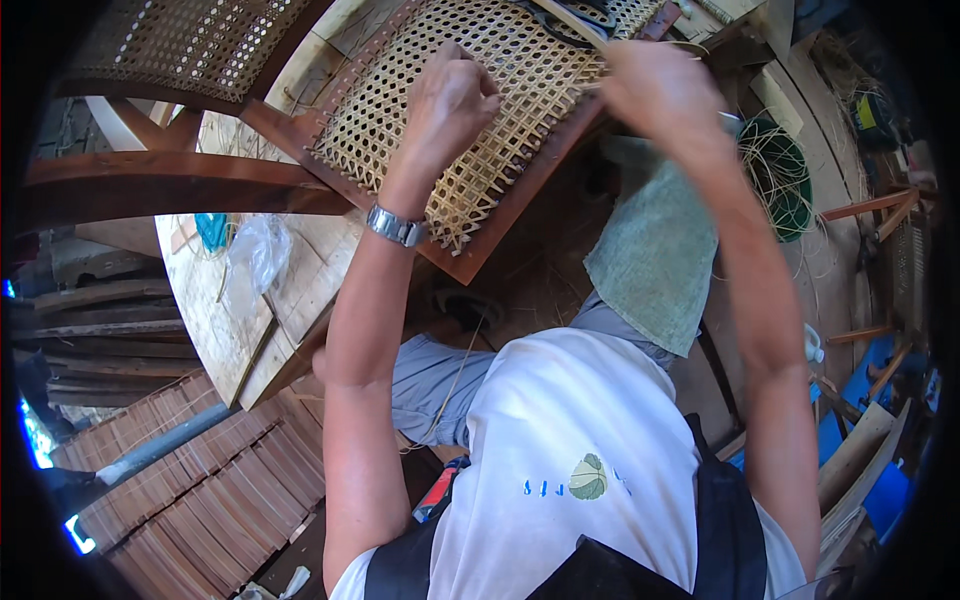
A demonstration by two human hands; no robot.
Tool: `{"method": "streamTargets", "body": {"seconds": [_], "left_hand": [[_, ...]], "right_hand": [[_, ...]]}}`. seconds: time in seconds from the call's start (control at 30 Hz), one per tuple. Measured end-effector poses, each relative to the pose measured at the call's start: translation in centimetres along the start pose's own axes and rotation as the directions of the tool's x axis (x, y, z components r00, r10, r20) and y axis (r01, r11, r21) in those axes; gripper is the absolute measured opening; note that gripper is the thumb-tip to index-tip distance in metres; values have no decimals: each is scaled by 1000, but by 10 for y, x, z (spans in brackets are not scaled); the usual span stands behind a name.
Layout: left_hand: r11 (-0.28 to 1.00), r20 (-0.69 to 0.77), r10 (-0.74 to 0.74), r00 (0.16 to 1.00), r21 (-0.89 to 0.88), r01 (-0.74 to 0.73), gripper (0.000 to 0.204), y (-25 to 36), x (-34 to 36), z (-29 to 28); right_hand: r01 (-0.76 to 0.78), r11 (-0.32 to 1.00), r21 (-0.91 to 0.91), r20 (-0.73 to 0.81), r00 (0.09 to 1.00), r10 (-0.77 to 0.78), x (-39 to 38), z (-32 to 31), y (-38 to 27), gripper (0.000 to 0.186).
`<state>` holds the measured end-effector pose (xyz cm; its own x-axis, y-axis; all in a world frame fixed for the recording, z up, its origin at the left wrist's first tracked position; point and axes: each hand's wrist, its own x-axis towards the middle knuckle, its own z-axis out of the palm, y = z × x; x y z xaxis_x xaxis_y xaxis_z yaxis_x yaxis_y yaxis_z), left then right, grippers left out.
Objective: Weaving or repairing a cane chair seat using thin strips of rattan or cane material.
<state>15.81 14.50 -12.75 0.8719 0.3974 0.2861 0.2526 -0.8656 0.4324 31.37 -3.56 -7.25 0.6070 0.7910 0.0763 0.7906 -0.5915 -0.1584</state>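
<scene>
A woven cane panel (370, 110) fills a reddish-brown wooden chair frame (482, 258); its open mesh ends in a tighter corner nearest me. Over the panel's middle, my left hand (452, 100) is closed, fingers curled in, and whatever they grip is hidden. A metal watch (395, 226) circles that wrist. My right hand (665, 95) is at the panel's right edge, smeared by motion, so its fingers do not show clearly. A pale flat strip (572, 22) reaches toward it, beside a dark-handled tool (590, 38) lying on the cane.
A second cane panel (190, 45) and a curved wooden rail (180, 182) are at the left. The pale wooden tabletop (215, 290) bears a clear plastic bag (258, 262). A green cloth (650, 250) covers my leg. Loose cane strands (775, 180) fill a dark green tub at the right.
</scene>
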Motion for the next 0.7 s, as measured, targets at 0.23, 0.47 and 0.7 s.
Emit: {"method": "streamTargets", "body": {"seconds": [0.23, 0.47, 0.7], "left_hand": [[934, 0, 358, 934, -24, -357, 16, 20, 23, 19], [850, 129, -119, 984, -499, 168, 24, 23, 34, -17], [971, 225, -137, 965, -163, 176, 28, 1, 36, -6]], "right_hand": [[101, 894, 437, -200, 980, -13, -27, -12, 56, 23], [139, 933, 332, -131, 986, -100, -20, 20, 3, 19], [195, 943, 270, -180, 972, -149, 2, 54, -19, 19]]}}
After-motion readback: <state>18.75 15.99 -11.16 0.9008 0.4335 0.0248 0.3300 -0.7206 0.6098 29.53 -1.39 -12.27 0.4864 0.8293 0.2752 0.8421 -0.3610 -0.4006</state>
